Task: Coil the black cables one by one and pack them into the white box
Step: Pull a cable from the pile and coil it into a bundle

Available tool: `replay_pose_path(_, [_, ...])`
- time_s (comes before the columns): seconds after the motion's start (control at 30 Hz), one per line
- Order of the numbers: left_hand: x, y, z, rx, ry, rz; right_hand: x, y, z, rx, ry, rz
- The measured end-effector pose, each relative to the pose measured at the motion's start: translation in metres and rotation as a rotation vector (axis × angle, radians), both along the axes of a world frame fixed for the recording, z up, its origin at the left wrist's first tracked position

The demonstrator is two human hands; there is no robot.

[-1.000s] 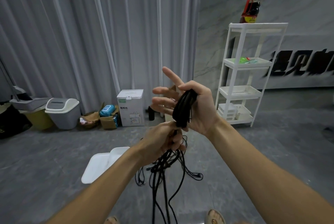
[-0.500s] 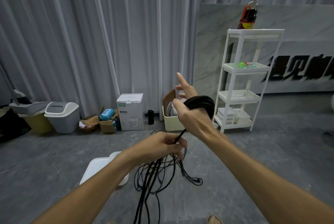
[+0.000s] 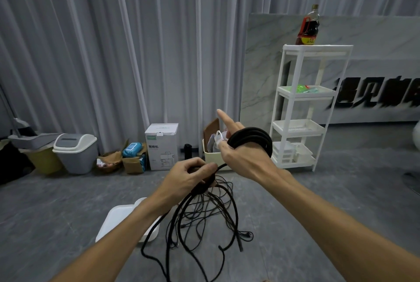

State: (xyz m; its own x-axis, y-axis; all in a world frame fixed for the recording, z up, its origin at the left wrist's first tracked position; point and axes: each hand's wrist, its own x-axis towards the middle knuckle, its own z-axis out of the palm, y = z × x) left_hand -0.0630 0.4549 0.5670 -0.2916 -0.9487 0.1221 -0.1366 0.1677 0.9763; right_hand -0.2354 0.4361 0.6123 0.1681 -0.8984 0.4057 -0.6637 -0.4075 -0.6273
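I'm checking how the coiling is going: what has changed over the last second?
The right hand turned over: a second ago its palm faced the camera, gripping the coil; now its back shows, with the coil looped round it and the forefinger pointing up. The left hand keeps gripping the bundle of black cables, feeding one strand across. The white box stays on the floor.

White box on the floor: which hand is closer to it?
Left. The left hand grips cables just above the white box; the right hand, wrapped in coil, is farther right.
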Motion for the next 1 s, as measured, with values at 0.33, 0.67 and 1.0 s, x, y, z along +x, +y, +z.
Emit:
replay_pose_path(0.33, [0.000,-0.015,0.007,-0.081,0.088,0.047,-0.004,-0.005,-0.002,0.154,0.177,0.124])
replay_pose_path(0.67, [-0.002,-0.019,0.038,-0.015,0.062,0.099,-0.007,0.001,0.004,0.406,-0.103,0.314])
replay_pose_path(1.0, [-0.005,-0.022,0.040,-0.093,-0.025,0.080,-0.004,0.004,0.011,0.432,-0.406,0.419])
